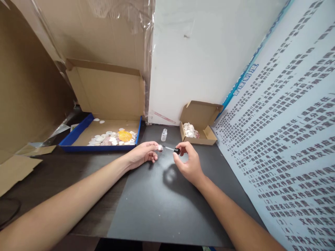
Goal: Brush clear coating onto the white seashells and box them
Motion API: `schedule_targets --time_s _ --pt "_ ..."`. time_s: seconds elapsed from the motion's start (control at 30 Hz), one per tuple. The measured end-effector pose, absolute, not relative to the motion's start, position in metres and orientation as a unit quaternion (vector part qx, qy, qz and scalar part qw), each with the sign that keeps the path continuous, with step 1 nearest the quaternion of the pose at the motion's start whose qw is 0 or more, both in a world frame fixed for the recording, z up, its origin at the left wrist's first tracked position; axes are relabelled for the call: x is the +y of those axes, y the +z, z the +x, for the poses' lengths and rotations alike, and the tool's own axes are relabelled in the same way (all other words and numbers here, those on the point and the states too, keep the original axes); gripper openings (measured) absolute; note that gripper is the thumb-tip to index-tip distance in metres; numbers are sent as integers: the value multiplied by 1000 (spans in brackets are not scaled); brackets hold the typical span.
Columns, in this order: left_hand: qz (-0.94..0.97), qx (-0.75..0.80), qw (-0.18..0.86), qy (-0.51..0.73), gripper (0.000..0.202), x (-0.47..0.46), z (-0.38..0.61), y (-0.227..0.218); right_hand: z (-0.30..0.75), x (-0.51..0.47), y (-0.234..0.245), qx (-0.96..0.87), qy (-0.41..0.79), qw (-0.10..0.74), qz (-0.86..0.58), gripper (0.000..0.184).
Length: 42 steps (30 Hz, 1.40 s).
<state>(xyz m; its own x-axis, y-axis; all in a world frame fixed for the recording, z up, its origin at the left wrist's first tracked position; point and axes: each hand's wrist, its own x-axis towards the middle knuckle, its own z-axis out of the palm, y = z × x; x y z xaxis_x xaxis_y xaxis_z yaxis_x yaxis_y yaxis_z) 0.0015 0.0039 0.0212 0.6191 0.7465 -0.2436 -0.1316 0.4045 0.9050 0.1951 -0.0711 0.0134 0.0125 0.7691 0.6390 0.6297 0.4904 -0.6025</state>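
My left hand (142, 154) pinches a small pale shell (160, 148) between thumb and fingertips, just above the dark mat (167, 205). My right hand (188, 163) grips the black cap of a thin brush applicator (173, 150), whose tip points left at the shell. A small clear bottle (164, 135) stands uncapped just behind the two hands.
A blue-edged cardboard tray (78, 134) at the back left holds several white shells and one orange shell (125, 136). A small open carton (200, 130) with shells sits at the back right. A printed poster (282, 139) leans along the right. Cardboard sheets stand on the left.
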Motion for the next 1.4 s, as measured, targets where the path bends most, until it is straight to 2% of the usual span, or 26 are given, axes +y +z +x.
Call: schedule_targets --time_s 0.4,1.4 --pt "458 332 770 295 21 4 2 20 193 -72 12 -706 74 477 -518 14" --pt "466 330 766 294 22 3 2 20 193 -71 11 -702 89 484 -514 15"
